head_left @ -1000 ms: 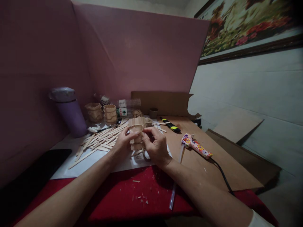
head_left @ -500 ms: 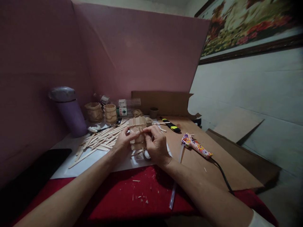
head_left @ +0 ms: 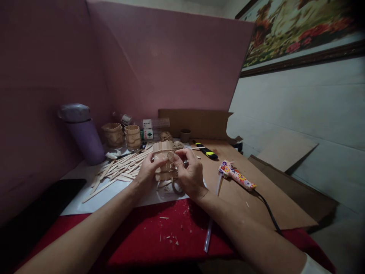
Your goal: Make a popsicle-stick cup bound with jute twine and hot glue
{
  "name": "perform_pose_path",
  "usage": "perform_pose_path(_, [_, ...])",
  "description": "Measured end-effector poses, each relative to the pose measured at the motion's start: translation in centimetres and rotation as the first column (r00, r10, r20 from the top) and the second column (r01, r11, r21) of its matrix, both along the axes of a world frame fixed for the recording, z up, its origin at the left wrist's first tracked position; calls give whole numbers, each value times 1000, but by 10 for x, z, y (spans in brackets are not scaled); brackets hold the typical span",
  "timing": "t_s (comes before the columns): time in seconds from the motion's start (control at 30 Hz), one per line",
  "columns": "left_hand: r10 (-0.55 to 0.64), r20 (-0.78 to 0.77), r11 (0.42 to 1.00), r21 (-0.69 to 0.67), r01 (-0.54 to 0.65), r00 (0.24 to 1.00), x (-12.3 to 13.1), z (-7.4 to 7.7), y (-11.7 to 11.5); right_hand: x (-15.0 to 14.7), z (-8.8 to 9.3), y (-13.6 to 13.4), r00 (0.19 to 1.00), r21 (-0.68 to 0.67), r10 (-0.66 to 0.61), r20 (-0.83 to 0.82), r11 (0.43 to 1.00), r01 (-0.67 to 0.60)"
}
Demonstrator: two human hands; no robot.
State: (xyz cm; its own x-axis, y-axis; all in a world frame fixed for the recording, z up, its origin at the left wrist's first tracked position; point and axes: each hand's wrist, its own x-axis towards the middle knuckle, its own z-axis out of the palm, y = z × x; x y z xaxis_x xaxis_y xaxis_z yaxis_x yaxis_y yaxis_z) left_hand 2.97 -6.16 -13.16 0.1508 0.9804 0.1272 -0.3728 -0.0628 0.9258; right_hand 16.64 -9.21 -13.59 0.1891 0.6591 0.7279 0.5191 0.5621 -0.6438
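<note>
Near the middle of the view, my left hand (head_left: 147, 169) grips the left side of a small cup made of craft sticks (head_left: 163, 147), which stands upright with its thumb across the front. My right hand (head_left: 191, 174) is at the cup's right side, thumb and fingertips pinched on thin brown twine (head_left: 170, 155). A small loop of that twine shows against the cup's front, and more of it hangs below. Loose craft sticks (head_left: 119, 170) lie in a heap left of the cup. Behind the cup is a ball of twine (head_left: 178, 145).
Two finished-looking stick cups, one nearer (head_left: 132, 137), stand at the back left beside a purple tumbler (head_left: 87, 140) and plastic bottles (head_left: 159, 123). To the right lie a yellow-black utility knife (head_left: 207, 152) and a flowered glue gun (head_left: 235, 176) with its cord. Scraps litter the red cloth (head_left: 142, 236).
The cup has shifted slightly left and down. My right fingertips have drawn a little away from its front, and the twine loop there is more visible.
</note>
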Motion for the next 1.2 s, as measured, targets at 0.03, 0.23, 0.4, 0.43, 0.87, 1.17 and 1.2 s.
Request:
perform_pose_path(0.03, [-3, -13, 1000, 0, 3, 1000, 0, 0, 0, 1, 0, 1, 1000, 12, -9, 7, 1000, 8])
perform_pose_path(0.23, [-23, -31, 999, -26, 22, 999, 0, 3, -2, 7, 2, 9, 999, 82, -5, 38, 997, 1])
perform_pose_path(0.4, [-26, -36, 999, -39, 24, 999, 1, 10, -6, 8, 6, 8, 999, 102, 50, 14, 993, -51])
perform_pose_path(0.43, [-27, -47, 999, -33, 26, 999, 1, 11, -6, 8, 7, 8, 998, 113, 59, 17, 992, -60])
perform_pose_path(0.87, [-161, -67, 984, -95, 154, 985, -1, 13, -9, 11, 9, 12, 998, 130, 68, 11, 989, -69])
perform_pose_path(1.17, [-186, 64, 941, -274, 197, 980, -1, 31, -21, 12, 15, 3, 995, 176, 91, -47, 981, -82])
perform_pose_path(1.2, [-183, 77, 937, -289, 198, 980, -2, 31, -21, 12, 17, 2, 994, 176, 98, -39, 980, -90])
